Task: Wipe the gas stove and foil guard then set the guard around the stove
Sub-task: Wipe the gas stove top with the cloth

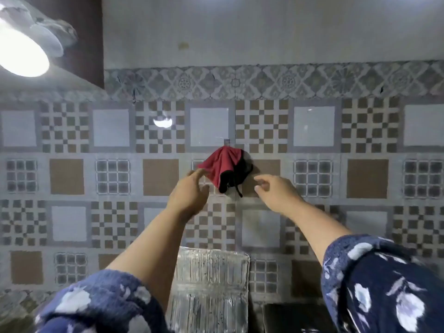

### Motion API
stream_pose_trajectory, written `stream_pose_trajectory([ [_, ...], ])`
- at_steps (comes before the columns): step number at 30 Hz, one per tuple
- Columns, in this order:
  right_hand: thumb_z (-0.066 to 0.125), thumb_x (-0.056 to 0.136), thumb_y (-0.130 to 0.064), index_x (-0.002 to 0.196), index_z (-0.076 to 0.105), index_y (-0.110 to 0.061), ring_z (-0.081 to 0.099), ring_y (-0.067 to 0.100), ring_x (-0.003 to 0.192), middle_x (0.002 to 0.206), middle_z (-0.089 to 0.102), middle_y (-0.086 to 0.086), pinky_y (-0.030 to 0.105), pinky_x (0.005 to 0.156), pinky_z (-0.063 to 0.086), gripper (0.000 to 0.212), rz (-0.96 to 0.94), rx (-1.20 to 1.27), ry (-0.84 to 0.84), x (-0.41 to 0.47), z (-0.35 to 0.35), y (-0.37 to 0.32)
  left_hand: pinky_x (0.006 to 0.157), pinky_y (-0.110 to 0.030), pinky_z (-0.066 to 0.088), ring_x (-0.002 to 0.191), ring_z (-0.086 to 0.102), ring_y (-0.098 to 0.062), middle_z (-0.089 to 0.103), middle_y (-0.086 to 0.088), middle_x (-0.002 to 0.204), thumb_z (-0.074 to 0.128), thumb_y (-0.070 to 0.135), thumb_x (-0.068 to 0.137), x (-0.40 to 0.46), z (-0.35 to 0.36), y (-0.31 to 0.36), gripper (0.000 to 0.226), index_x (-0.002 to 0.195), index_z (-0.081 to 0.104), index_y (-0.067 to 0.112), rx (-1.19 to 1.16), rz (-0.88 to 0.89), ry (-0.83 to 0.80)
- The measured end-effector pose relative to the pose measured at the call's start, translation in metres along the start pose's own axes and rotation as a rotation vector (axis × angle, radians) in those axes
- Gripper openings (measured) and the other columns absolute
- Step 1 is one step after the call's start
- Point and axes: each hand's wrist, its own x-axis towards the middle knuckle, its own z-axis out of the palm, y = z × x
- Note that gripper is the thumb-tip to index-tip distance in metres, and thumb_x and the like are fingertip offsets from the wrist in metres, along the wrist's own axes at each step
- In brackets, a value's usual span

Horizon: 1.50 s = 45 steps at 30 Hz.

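In the head view, a red-and-black cloth (224, 169) hung from a small hook (226, 141) on the tiled wall (312, 179), just above the middle of the frame. Both arms reached up toward it. The left hand (189, 195) was open, fingers spread, its fingertips touching or just beside the cloth's lower left edge; whether it had any grip could not be told. The right hand (276, 193) was also open and empty, fingers loosely curled, near the cloth's right side but apart from it. The foil guard (211, 284) stood upright against the wall at lower centre, between the 2 forearms. Only a dark edge at lower right (295, 316) hinted at the stove, too cut off to be sure. A bright lamp (21, 54) glared at upper left.

The step in hand looked like taking the cloth down for wiping, so the task seemed barely begun. The risks, as I judged them:

- The cloth could snag on the hook if tugged downward, not lifted off, and pull the hook from the wall.
- A 1-handed pinch at the loose corner could slip, dropping the cloth behind the guard.
- A lowering forearm or sleeve (384, 280) could knock the thin, light guard over, since it seemed only propped.
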Motion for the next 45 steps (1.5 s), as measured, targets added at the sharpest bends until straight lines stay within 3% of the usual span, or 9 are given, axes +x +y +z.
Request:
stream_pose_trajectory([
  [5,0.053,0.096,-0.019,0.131,0.056,-0.022,0.055,0.023,0.116,0.130,0.057,0.007,0.030,0.097,0.043,0.036,-0.067,0.180,0.246,0.063,0.031,-0.007,0.089,-0.028,0.041,0.116,0.053,-0.020,0.048,0.000,0.134,0.050,0.023,0.094,0.052,0.035,-0.037,0.038,0.129,0.048,0.036,-0.147,-0.032,0.133],
  [10,0.060,0.091,-0.011,0.129,0.058,-0.023,0.053,0.020,0.107,0.115,0.057,0.005,0.037,0.100,0.046,0.040,-0.078,0.303,0.382,0.097,0.063,-0.019,0.094,-0.037,0.052,0.107,0.060,-0.013,0.060,0.003,0.122,0.055,0.016,0.089,0.081,0.062,-0.051,0.038,0.118,0.054,0.040,-0.285,0.050,0.223],
  [19,0.060,0.089,-0.006,0.104,0.074,-0.015,0.064,0.018,0.103,0.110,0.071,0.003,0.023,0.089,0.049,0.022,-0.124,0.287,0.563,0.100,0.028,-0.035,0.083,-0.005,0.038,0.090,0.050,0.001,0.054,-0.001,0.115,0.039,-0.003,0.087,0.079,0.027,-0.014,0.043,0.108,0.067,0.023,-0.360,0.056,0.365],
  [27,0.058,0.089,-0.008,0.106,0.073,-0.015,0.061,0.018,0.112,0.116,0.070,0.003,0.021,0.093,0.043,0.024,-0.029,0.163,0.461,-0.014,-0.045,-0.028,0.103,-0.036,0.047,0.106,0.059,-0.016,0.062,-0.005,0.116,0.041,-0.006,0.083,-0.005,0.000,0.056,0.047,0.104,0.067,0.027,-0.411,0.015,0.189],
  [31,0.057,0.089,-0.009,0.105,0.073,-0.017,0.063,0.018,0.109,0.115,0.070,0.002,0.022,0.094,0.046,0.024,0.059,0.128,0.356,-0.096,-0.072,-0.011,0.100,-0.032,0.048,0.107,0.059,-0.019,0.064,-0.004,0.113,0.045,-0.007,0.082,-0.082,0.000,0.098,0.045,0.103,0.069,0.023,-0.431,-0.047,0.120],
  [34,0.058,0.087,-0.007,0.101,0.074,-0.016,0.063,0.017,0.109,0.112,0.071,0.002,0.016,0.088,0.041,0.023,0.099,0.114,0.292,-0.159,-0.091,0.001,0.081,-0.008,0.048,0.095,0.059,-0.013,0.064,0.003,0.102,0.044,-0.009,0.084,-0.147,0.001,0.128,0.043,0.108,0.069,0.016,-0.462,-0.114,0.039],
  [38,0.058,0.086,-0.007,0.102,0.074,-0.015,0.061,0.019,0.113,0.115,0.070,0.003,0.023,0.094,0.045,0.024,0.180,0.093,0.143,-0.237,-0.111,0.017,0.083,-0.029,0.053,0.092,0.062,-0.014,0.068,0.004,0.100,0.041,-0.010,0.087,-0.223,0.004,0.154,0.046,0.104,0.071,0.021,-0.535,-0.232,-0.125],
  [42,0.063,0.084,-0.007,0.099,0.076,-0.014,0.066,0.021,0.104,0.110,0.072,0.005,0.028,0.095,0.050,0.021,0.282,0.058,0.001,-0.297,-0.117,0.039,0.057,-0.008,0.048,0.078,0.061,-0.006,0.069,0.005,0.092,0.038,-0.013,0.089,-0.292,0.009,0.177,0.047,0.100,0.073,0.017,-0.556,-0.323,-0.270],
  [45,0.063,0.081,-0.004,0.089,0.077,-0.015,0.072,0.025,0.079,0.093,0.074,0.003,0.038,0.078,0.060,0.020,0.442,0.122,-0.119,-0.332,-0.110,0.056,0.066,-0.018,0.053,0.087,0.062,-0.015,0.070,-0.005,0.104,0.039,-0.011,0.090,-0.330,0.019,0.182,0.040,0.108,0.070,0.008,-0.564,-0.428,-0.337],
])
